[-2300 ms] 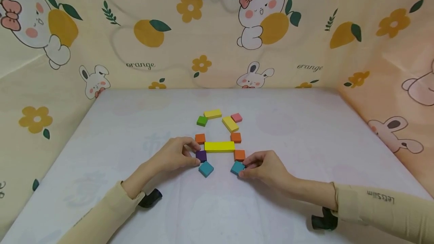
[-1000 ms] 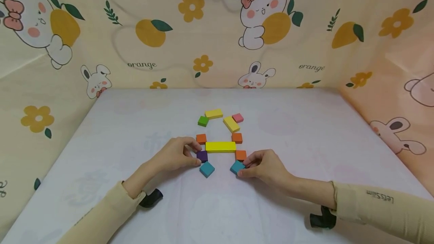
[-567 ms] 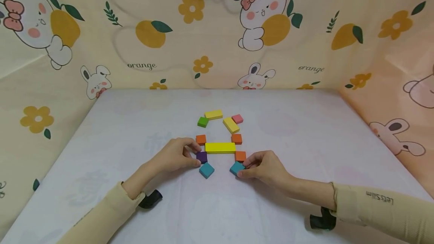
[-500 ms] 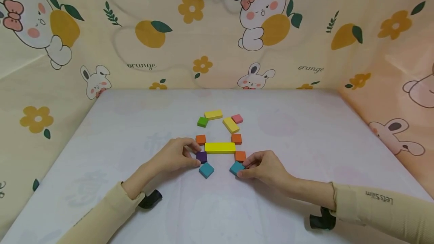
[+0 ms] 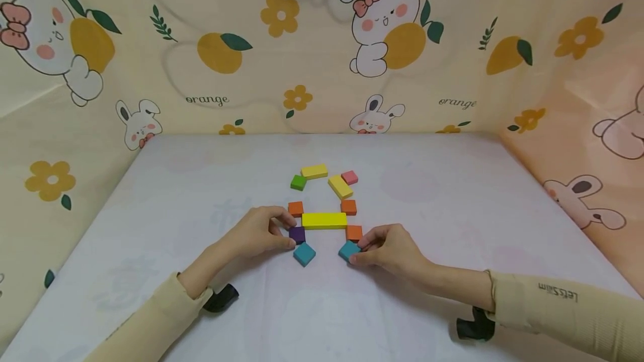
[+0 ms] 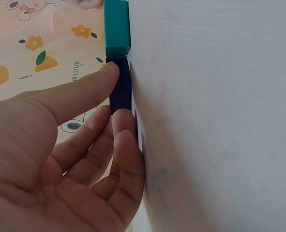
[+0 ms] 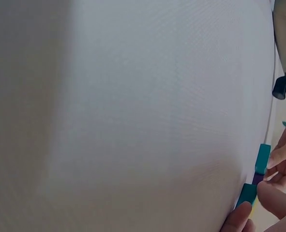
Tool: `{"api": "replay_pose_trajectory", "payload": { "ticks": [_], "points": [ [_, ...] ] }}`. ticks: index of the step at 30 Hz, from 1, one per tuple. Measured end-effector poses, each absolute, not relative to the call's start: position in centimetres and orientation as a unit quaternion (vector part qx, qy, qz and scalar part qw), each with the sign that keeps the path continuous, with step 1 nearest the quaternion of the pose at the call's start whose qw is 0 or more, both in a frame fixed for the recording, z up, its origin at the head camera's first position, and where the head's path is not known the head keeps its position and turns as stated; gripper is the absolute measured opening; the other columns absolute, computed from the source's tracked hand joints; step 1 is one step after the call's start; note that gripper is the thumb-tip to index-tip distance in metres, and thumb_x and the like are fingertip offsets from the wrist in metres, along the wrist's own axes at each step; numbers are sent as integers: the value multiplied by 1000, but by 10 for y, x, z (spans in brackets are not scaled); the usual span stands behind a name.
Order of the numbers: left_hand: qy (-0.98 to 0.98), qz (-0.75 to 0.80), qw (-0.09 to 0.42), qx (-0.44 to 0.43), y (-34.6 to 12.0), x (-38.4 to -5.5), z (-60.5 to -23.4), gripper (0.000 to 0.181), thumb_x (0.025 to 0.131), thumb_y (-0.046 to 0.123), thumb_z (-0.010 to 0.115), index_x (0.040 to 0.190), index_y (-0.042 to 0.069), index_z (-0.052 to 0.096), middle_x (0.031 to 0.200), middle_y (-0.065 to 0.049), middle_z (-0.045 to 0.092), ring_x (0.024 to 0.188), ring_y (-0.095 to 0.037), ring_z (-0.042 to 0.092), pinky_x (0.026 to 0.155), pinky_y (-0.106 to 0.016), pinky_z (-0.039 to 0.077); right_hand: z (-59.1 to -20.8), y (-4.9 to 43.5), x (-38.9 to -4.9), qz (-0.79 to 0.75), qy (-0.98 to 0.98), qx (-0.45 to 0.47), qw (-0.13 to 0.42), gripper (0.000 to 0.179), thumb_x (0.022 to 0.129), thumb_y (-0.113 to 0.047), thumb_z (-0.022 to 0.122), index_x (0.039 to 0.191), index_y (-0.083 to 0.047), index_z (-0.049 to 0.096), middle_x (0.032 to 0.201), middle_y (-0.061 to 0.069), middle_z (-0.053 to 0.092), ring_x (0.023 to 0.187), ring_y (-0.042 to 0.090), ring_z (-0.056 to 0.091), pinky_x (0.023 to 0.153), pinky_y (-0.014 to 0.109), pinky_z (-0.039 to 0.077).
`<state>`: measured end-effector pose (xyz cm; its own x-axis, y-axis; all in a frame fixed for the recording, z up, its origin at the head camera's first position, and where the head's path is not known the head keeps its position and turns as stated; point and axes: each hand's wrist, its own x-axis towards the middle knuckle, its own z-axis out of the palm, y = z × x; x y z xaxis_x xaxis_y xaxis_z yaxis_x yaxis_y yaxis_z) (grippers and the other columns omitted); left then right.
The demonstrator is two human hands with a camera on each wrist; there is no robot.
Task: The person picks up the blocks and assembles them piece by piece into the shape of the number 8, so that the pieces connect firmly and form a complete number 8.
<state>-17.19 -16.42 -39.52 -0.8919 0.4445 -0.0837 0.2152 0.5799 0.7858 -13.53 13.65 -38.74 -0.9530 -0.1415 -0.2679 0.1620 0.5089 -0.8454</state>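
Observation:
In the head view my left hand [image 5: 259, 229] pinches a dark purple square block [image 5: 297, 234], thumb at its near end and fingertips at its far end. Just nearer lies a teal block [image 5: 304, 254], turned like a diamond; the left wrist view shows that teal block [image 6: 117, 28] touching the purple block [image 6: 121, 87]. My right hand [image 5: 392, 250] holds a second teal block [image 5: 349, 251] between thumb and fingers, close below an orange block [image 5: 354, 232]. Between the two sides lies a long yellow block [image 5: 324, 220]. In the right wrist view the held teal block [image 7: 247, 194] is partly hidden by fingers.
Beyond the yellow bar are two more orange blocks, left [image 5: 296, 208] and right [image 5: 348, 207]. Farther back lie a green block [image 5: 298, 182], two pale yellow blocks [image 5: 314, 171] and a pink block [image 5: 349, 177]. A white cloth [image 5: 443, 183] covers the table, with patterned fabric behind.
Since the oldest frame, the teal block in my right hand has shifted very slightly left relative to the orange block. The left hand keeps its place on the purple block.

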Motion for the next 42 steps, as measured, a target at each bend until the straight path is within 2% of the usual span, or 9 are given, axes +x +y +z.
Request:
{"api": "replay_pose_trajectory", "payload": {
  "ticks": [4,8,12,18,20,27,34,42],
  "points": [
    [879,419,139,182,-164,-171,-394,32,80,18,84,107,14,67,102,2,65,73,-15,63,73,-32,52,-384,139,-138,-513,844,0,156,30,76,-25,87,89,-4,70,81,9,67,69,23,60,62,29,53],
    [879,418,138,183,-163,-171,-394,32,80,19,84,107,14,67,102,2,65,72,-15,62,73,-31,52,-370,143,-149,-531,837,-10,130,34,84,-36,80,93,-4,70,87,14,69,69,27,59,61,31,53],
    [880,415,139,182,-163,-171,-395,31,80,18,84,106,15,68,101,3,65,73,-15,62,73,-32,52,-356,143,-172,-530,843,-42,81,35,87,-35,77,98,-3,69,93,17,66,76,32,59,65,32,55],
    [882,414,136,179,-165,-170,-396,31,80,19,84,106,15,67,101,3,65,73,-14,62,73,-31,52,-356,134,-217,-458,883,-95,-34,22,87,-26,77,96,-8,70,89,6,66,81,26,59,68,33,51],
    [883,413,134,177,-166,-170,-396,31,80,19,84,106,15,68,101,3,65,72,-14,62,73,-31,52,-359,131,-231,-441,891,-100,-48,21,86,-25,79,96,-8,71,89,4,67,82,24,60,68,34,50],
    [880,418,136,178,-164,-169,-393,31,80,17,84,106,13,68,100,1,65,72,-16,62,73,-32,52,-368,126,-259,-426,901,-85,21,26,82,-28,82,95,-9,72,88,5,67,81,25,59,66,32,51],
    [879,420,140,175,-162,-171,-391,30,81,19,84,106,14,67,100,2,65,72,-16,62,72,-32,52,-371,127,-265,-437,896,-79,18,26,80,-27,84,94,-9,73,89,5,68,82,25,60,65,32,53],
    [877,424,141,177,-163,-172,-393,30,80,17,84,105,14,67,101,2,65,72,-16,62,73,-32,52,-372,124,-267,-416,904,-81,62,31,76,-27,87,96,-8,72,89,6,67,84,26,58,66,32,49]
  ]
}}
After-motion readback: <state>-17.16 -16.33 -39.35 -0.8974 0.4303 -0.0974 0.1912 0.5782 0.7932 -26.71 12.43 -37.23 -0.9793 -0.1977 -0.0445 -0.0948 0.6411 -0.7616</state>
